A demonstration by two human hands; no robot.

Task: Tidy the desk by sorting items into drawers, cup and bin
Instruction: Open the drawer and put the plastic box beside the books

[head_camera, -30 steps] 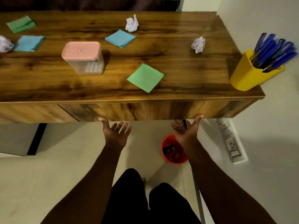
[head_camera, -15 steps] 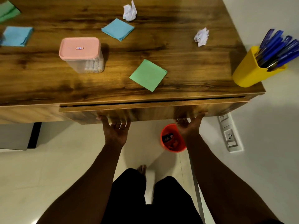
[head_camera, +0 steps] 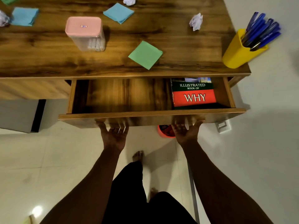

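Observation:
The wooden desk's drawer (head_camera: 145,114) stands pulled out, with a book titled "Illustrated Book of Why" (head_camera: 193,94) lying at its right end. My left hand (head_camera: 114,135) and my right hand (head_camera: 186,131) grip the underside of the drawer front, palms up, fingertips hidden beneath it. On the desk lie a green paper square (head_camera: 145,54), two blue squares (head_camera: 119,12) (head_camera: 24,16), crumpled paper balls (head_camera: 196,21) (head_camera: 129,0) and a clear box with a pink lid (head_camera: 85,32). A yellow cup (head_camera: 237,54) full of blue pens stands at the right corner.
An orange bin (head_camera: 165,132) sits on the floor under the drawer, mostly hidden. A white wall runs along the right with a socket strip (head_camera: 224,126) low down. My legs and bare feet stand on pale floor tiles. A grey cabinet (head_camera: 16,115) is at the left.
The drawer went from closed to slightly ajar to pulled well out, exposing the book. Both hands moved up under the drawer front and drew it toward me.

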